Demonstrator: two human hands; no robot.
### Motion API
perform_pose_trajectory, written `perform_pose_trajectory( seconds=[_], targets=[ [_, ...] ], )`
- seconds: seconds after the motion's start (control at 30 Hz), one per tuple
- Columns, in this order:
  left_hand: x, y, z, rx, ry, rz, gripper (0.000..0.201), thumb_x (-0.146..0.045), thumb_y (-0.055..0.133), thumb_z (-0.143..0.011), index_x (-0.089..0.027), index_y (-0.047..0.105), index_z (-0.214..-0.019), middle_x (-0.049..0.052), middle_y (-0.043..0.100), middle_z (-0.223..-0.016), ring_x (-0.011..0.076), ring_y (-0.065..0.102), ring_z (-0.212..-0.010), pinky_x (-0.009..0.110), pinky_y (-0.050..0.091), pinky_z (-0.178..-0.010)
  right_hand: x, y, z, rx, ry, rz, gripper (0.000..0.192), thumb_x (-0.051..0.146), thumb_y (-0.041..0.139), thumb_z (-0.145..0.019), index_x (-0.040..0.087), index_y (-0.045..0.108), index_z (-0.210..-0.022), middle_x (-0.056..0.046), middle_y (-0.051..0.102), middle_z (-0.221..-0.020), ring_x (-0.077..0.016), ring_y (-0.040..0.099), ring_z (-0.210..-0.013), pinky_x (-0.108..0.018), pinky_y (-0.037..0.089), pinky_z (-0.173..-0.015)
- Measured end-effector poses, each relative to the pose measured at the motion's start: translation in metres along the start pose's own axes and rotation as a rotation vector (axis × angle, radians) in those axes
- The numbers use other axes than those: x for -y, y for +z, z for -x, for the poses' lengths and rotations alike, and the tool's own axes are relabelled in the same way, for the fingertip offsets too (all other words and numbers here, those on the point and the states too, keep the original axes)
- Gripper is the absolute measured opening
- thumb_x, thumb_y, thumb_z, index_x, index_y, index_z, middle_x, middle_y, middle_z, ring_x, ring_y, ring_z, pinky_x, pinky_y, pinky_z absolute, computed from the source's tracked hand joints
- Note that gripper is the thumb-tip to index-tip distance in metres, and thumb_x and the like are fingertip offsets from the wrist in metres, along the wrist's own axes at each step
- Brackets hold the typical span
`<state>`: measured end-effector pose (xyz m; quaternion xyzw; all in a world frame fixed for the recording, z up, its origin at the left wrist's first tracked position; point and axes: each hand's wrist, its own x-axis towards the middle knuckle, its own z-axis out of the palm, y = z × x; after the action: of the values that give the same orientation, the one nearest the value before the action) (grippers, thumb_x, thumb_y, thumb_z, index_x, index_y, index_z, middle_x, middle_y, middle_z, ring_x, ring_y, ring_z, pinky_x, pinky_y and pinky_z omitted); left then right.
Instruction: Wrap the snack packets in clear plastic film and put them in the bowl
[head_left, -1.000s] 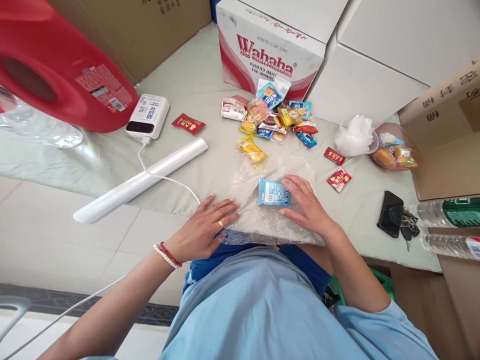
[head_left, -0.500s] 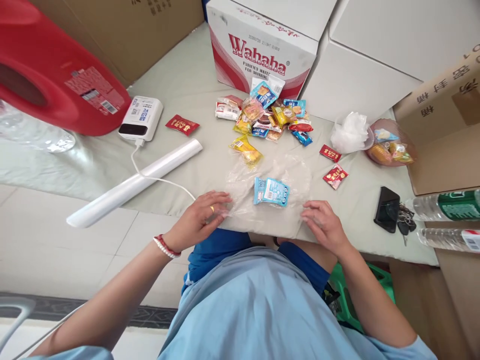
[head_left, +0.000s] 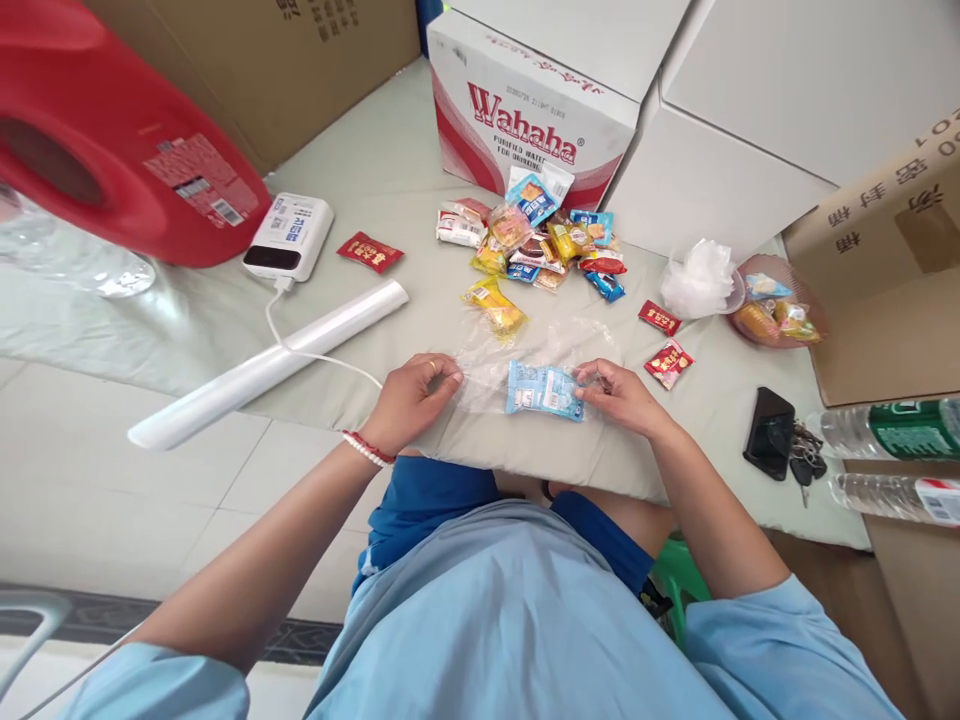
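A thin clear plastic sheet [head_left: 484, 345] lies crumpled on the cloth-covered table, with blue snack packets [head_left: 546, 388] on it. At its left edge my left hand [head_left: 420, 395] pinches the film between thumb and fingers. My right hand [head_left: 616, 395] is closed at the packets' right end, its fingertips on the film there and overlapping the packet edge. A yellow-wrapped snack [head_left: 495, 307] lies just beyond the sheet. Farther back is a pile of mixed wrapped snacks [head_left: 536, 245].
A plastic roll [head_left: 270, 365], a cabled white device [head_left: 289, 237] and a red jug [head_left: 135, 140] are at left. At right are red packets [head_left: 669, 363], a pink bowl [head_left: 814, 310], a phone [head_left: 769, 432], keys [head_left: 807, 455] and bottles [head_left: 911, 432]. A Wahaba carton [head_left: 532, 115] stands behind.
Both hands have moved forward over the table, the right one also inward to the blue packets. The sheet's near edge has been drawn up toward the packets.
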<state>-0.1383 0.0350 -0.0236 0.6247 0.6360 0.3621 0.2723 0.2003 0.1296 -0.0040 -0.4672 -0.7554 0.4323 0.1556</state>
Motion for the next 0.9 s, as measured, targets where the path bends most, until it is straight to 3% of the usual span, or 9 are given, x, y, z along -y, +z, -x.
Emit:
perform_pose_trajectory(
  seconds=[0.13,0.43,0.5,0.57,0.63,0.7,0.77,0.83,0.9],
  targets=[
    [0.004,0.001,0.004,-0.019,-0.014,0.030,0.033,-0.050,0.054,-0.093,-0.021,0.068,-0.088,0.010,0.076,-0.107,0.0258,0.070,-0.109,0.044,0.054,-0.103,0.006,0.000,-0.003,0.020,0.062,-0.062,0.029,0.047,0.071,-0.082,0.021,0.064,-0.095,0.003,0.063,-0.079,-0.0129,0.047,-0.062,-0.026,0.039,-0.061],
    [0.005,0.002,0.008,-0.128,-0.010,0.035,0.033,-0.049,0.049,-0.098,-0.023,0.067,-0.092,0.008,0.074,-0.109,0.0253,0.066,-0.118,0.045,0.050,-0.110,0.027,0.000,-0.023,0.042,0.028,-0.309,0.031,0.047,0.077,-0.076,0.020,0.065,-0.085,0.001,0.065,-0.079,-0.0149,0.057,-0.074,-0.029,0.047,-0.071],
    [0.002,0.003,0.008,-0.217,-0.003,-0.026,0.031,-0.048,0.049,-0.099,-0.022,0.066,-0.101,0.010,0.070,-0.116,0.0253,0.064,-0.119,0.046,0.049,-0.111,0.028,0.004,-0.030,0.032,0.042,-0.349,0.031,0.046,0.078,-0.074,0.020,0.065,-0.084,0.002,0.065,-0.079,-0.0145,0.057,-0.073,-0.029,0.047,-0.071],
    [-0.003,0.002,0.013,-0.387,0.004,-0.110,0.030,-0.044,0.051,-0.099,-0.021,0.062,-0.115,0.013,0.063,-0.126,0.0280,0.059,-0.127,0.050,0.046,-0.113,0.027,0.009,-0.036,0.022,0.070,-0.368,0.030,0.044,0.079,-0.071,0.020,0.065,-0.082,0.002,0.065,-0.077,-0.0140,0.057,-0.071,-0.029,0.046,-0.070],
    [-0.012,0.002,0.026,-0.574,0.029,-0.180,0.036,-0.039,0.055,-0.097,-0.020,0.055,-0.128,0.017,0.055,-0.135,0.0328,0.050,-0.136,0.057,0.040,-0.116,0.025,0.013,-0.039,0.015,0.094,-0.364,0.029,0.042,0.080,-0.069,0.019,0.065,-0.080,0.002,0.065,-0.076,-0.0138,0.056,-0.070,-0.029,0.046,-0.069],
    [-0.023,0.006,0.045,-0.661,0.091,-0.227,0.041,-0.033,0.058,-0.094,-0.022,0.052,-0.133,0.017,0.054,-0.136,0.0365,0.048,-0.137,0.063,0.036,-0.116,0.024,0.015,-0.041,0.012,0.105,-0.361,0.029,0.042,0.080,-0.069,0.020,0.065,-0.080,0.002,0.065,-0.075,-0.0140,0.056,-0.070,-0.028,0.045,-0.068],
    [-0.037,0.014,0.063,-0.535,0.216,-0.275,0.037,-0.030,0.059,-0.092,-0.029,0.057,-0.129,0.012,0.062,-0.127,0.0363,0.055,-0.130,0.063,0.038,-0.111,0.024,0.016,-0.042,0.014,0.116,-0.368,0.030,0.042,0.080,-0.068,0.020,0.066,-0.081,0.001,0.066,-0.076,-0.0142,0.057,-0.071,-0.028,0.046,-0.068],
    [-0.051,0.028,0.070,-0.226,0.408,-0.304,0.030,-0.027,0.055,-0.093,-0.033,0.064,-0.121,0.007,0.071,-0.116,0.0316,0.064,-0.120,0.057,0.043,-0.105,0.026,0.017,-0.042,0.019,0.128,-0.375,0.031,0.043,0.081,-0.067,0.020,0.066,-0.081,0.001,0.067,-0.076,-0.0143,0.058,-0.070,-0.028,0.046,-0.068],
    [-0.063,0.046,0.065,-0.010,0.534,-0.327,0.033,-0.023,0.049,-0.097,-0.030,0.067,-0.125,0.007,0.074,-0.122,0.0271,0.065,-0.121,0.050,0.044,-0.104,0.027,0.018,-0.042,0.014,0.135,-0.374,0.032,0.044,0.082,-0.066,0.020,0.067,-0.081,0.001,0.067,-0.075,-0.0145,0.058,-0.069,-0.029,0.046,-0.067]
  ],
)
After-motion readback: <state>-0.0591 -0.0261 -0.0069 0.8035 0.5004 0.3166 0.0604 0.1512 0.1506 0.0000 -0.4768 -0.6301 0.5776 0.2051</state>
